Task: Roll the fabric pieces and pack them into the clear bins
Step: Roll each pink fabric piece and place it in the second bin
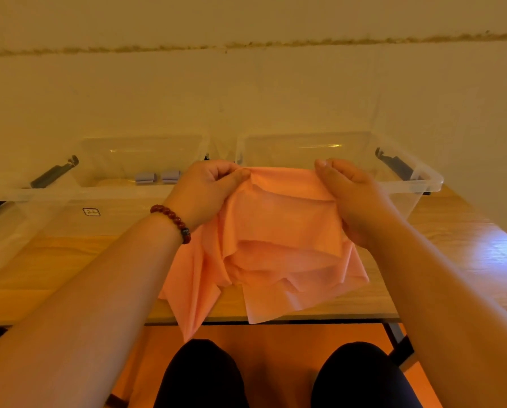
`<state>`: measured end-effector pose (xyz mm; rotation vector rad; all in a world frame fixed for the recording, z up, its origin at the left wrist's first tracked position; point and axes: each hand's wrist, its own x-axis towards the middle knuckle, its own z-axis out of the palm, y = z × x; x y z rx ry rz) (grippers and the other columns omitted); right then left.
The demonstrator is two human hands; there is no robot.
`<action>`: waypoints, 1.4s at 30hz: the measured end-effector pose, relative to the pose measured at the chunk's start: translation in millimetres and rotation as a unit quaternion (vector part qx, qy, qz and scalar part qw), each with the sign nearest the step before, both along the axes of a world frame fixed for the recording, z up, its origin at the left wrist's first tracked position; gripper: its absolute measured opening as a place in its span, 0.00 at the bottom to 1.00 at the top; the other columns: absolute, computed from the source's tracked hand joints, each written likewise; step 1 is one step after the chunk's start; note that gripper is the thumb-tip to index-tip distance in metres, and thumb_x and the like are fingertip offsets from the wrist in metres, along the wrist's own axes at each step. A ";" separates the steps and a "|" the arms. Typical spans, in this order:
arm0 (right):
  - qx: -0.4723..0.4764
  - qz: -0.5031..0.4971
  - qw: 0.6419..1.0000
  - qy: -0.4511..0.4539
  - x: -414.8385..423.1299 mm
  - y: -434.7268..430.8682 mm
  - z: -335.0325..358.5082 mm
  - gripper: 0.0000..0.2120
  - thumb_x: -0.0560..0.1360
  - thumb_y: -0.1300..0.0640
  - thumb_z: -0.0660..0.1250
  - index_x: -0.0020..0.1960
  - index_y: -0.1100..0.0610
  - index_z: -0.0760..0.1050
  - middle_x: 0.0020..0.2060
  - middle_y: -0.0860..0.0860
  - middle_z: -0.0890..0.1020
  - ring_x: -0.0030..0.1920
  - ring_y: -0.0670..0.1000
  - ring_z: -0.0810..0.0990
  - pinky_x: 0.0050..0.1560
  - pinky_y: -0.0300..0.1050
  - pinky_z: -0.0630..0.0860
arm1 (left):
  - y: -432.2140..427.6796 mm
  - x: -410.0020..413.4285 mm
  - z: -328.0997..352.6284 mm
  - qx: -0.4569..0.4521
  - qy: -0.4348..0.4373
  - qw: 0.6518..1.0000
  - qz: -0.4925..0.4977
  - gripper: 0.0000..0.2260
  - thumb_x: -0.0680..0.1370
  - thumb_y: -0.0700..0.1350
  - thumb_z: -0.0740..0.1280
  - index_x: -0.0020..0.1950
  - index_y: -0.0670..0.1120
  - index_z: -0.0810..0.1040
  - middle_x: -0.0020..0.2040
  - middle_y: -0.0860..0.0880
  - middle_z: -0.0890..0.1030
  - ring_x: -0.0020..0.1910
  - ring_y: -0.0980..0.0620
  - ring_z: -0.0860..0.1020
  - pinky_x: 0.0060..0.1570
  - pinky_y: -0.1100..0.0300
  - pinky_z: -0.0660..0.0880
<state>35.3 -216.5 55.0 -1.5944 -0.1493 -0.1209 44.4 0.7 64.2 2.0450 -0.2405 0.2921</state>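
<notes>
Plain pale wall (246, 92) with stained horizontal seam (275, 44) behind wooden table (458, 245), dark metal leg (399, 343), orange floor (275, 343).

pink fabric (275, 231) crumpled, unrolled, above table edge, two clear bins (423, 178) behind

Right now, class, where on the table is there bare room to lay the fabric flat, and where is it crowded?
Bare table shows in front of the left bin, left of the fabric, and right of the right bin. Both bins crowd the back; the left hand and right hand hold the fabric over the middle.
</notes>
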 end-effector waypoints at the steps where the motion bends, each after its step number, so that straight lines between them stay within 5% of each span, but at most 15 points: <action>1: 0.001 -0.011 1.000 -0.009 1.9 1.0 1.7 0.18 0.80 0.50 0.63 0.32 0.50 0.70 0.27 0.47 0.69 0.29 0.47 0.67 0.31 0.44 0.61 | 1.8 0.3 1.1 0.013 0.005 1.000 -0.004 0.09 0.79 0.49 0.65 0.39 0.55 0.81 0.36 0.57 0.80 0.35 0.62 0.76 0.38 0.64 0.73; 10: -0.040 -0.156 0.985 -0.065 15.3 -10.2 29.6 0.18 0.78 0.50 0.66 0.31 0.51 0.71 0.23 0.43 0.69 0.26 0.46 0.66 0.28 0.41 0.61 | 35.1 -5.8 12.5 0.088 0.111 0.989 -0.039 0.07 0.72 0.53 0.69 0.38 0.52 0.81 0.36 0.55 0.81 0.36 0.61 0.76 0.38 0.67 0.72; 14: -0.198 -0.138 0.964 -0.113 6.8 2.2 29.1 0.03 0.78 0.49 0.67 0.51 0.46 0.77 0.43 0.37 0.77 0.40 0.39 0.74 0.39 0.31 0.70 | 31.5 -7.4 19.3 0.004 0.081 0.995 -0.054 0.10 0.77 0.49 0.66 0.37 0.49 0.79 0.30 0.56 0.77 0.29 0.60 0.73 0.32 0.69 0.70; 16: -0.186 -0.051 0.972 -0.132 1.7 22.9 23.7 0.14 0.77 0.48 0.67 0.62 0.43 0.75 0.57 0.37 0.78 0.55 0.36 0.74 0.54 0.24 0.68 | 16.8 -6.8 20.7 0.009 0.071 0.994 -0.082 0.09 0.76 0.52 0.67 0.38 0.50 0.81 0.35 0.51 0.79 0.34 0.55 0.74 0.35 0.61 0.70; 18: -0.140 0.030 0.986 -0.088 1.1 41.0 16.3 0.19 0.77 0.46 0.67 0.67 0.43 0.73 0.63 0.43 0.77 0.62 0.40 0.74 0.64 0.38 0.70 | 3.1 -6.6 21.8 0.000 0.060 0.992 -0.109 0.10 0.71 0.58 0.68 0.39 0.53 0.83 0.38 0.49 0.81 0.38 0.53 0.76 0.39 0.57 0.70; 22: -0.131 0.038 0.989 -0.056 3.7 46.1 9.2 0.08 0.76 0.50 0.69 0.52 0.51 0.83 0.46 0.46 0.84 0.46 0.43 0.79 0.50 0.45 0.76 | -2.8 -6.3 24.2 -0.013 0.052 0.993 -0.101 0.16 0.70 0.60 0.66 0.41 0.48 0.83 0.40 0.44 0.79 0.38 0.50 0.73 0.40 0.55 0.68; 25: -0.097 0.002 0.994 -0.056 5.0 36.3 8.4 0.11 0.76 0.53 0.70 0.35 0.51 0.80 0.29 0.47 0.76 0.33 0.47 0.72 0.37 0.46 0.67 | 4.5 -6.9 24.5 0.012 0.069 0.994 -0.084 0.22 0.75 0.57 0.64 0.43 0.37 0.78 0.33 0.45 0.72 0.30 0.53 0.69 0.31 0.61 0.65; 30: -0.113 -0.090 0.986 -0.084 7.1 18.5 16.6 0.16 0.77 0.51 0.67 0.32 0.52 0.72 0.27 0.49 0.69 0.30 0.50 0.67 0.34 0.47 0.62 | 25.4 -14.6 19.1 0.009 0.148 0.987 -0.068 0.15 0.63 0.61 0.67 0.35 0.50 0.82 0.29 0.53 0.78 0.28 0.56 0.74 0.29 0.63 0.69; 34: -0.168 -0.106 0.977 -0.072 8.5 12.0 18.1 0.11 0.76 0.49 0.69 0.36 0.50 0.77 0.30 0.46 0.76 0.31 0.46 0.71 0.37 0.45 0.67 | 35.1 -12.9 12.7 -0.028 0.160 0.986 -0.047 0.11 0.72 0.54 0.66 0.32 0.53 0.81 0.27 0.56 0.77 0.28 0.57 0.72 0.29 0.63 0.69; 36: -0.173 -0.058 0.981 -0.074 5.2 22.2 15.0 0.06 0.74 0.42 0.69 0.45 0.44 0.80 0.43 0.43 0.82 0.43 0.43 0.78 0.46 0.44 0.74 | 27.4 -11.9 11.2 -0.011 0.133 0.989 -0.058 0.12 0.75 0.54 0.65 0.32 0.56 0.82 0.29 0.57 0.79 0.31 0.58 0.75 0.34 0.61 0.70; 39: -0.178 0.054 0.981 -0.055 -2.8 44.1 11.5 0.21 0.71 0.32 0.66 0.57 0.42 0.80 0.58 0.44 0.81 0.58 0.45 0.77 0.59 0.47 0.74 | 10.5 -12.1 12.9 -0.009 0.102 0.991 -0.084 0.11 0.69 0.60 0.65 0.38 0.56 0.83 0.38 0.49 0.83 0.36 0.54 0.78 0.40 0.56 0.74; 42: -0.180 0.077 0.980 -0.043 -4.6 52.6 9.2 0.13 0.75 0.43 0.68 0.36 0.48 0.81 0.34 0.41 0.80 0.36 0.41 0.76 0.39 0.42 0.71 | 5.7 -12.2 17.3 -0.008 0.102 0.992 -0.077 0.22 0.69 0.65 0.63 0.41 0.46 0.81 0.35 0.42 0.80 0.33 0.51 0.75 0.38 0.54 0.70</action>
